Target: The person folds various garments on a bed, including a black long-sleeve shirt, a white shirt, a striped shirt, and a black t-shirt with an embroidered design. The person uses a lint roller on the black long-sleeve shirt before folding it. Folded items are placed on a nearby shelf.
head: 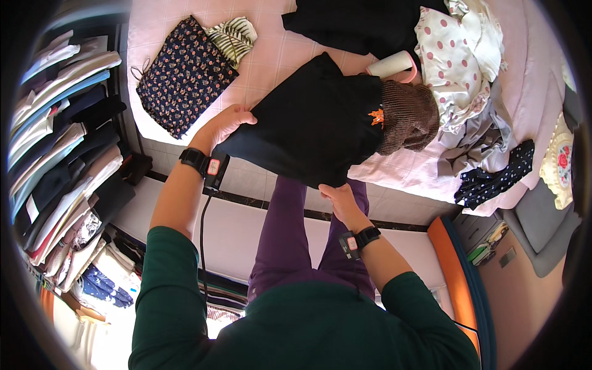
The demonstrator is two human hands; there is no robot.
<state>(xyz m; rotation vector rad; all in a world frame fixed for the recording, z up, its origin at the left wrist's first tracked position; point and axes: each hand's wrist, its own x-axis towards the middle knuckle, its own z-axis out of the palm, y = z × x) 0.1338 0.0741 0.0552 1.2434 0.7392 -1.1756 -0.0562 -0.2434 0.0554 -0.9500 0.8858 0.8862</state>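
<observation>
A black cloth garment (305,125) is stretched between my two hands at the near edge of the bed. My left hand (229,122) grips its left corner, fingers curled over the fabric. My right hand (340,199) pinches the lower right edge between thumb and fingers. The garment's far part lies on the bed against a brown ribbed knit item (409,115), with a small orange ornament (377,117) where they meet. Whether the two are joined, I cannot tell. A white cylinder with a pink handle (391,64) lies just beyond them.
The pink bedspread (273,60) holds a folded floral garment (185,78), another black garment (356,23), a polka-dot white garment (444,60), grey cloth (485,138) and black dotted cloth (497,175). Hanging clothes (64,138) line the left. A grey chair (541,222) stands right.
</observation>
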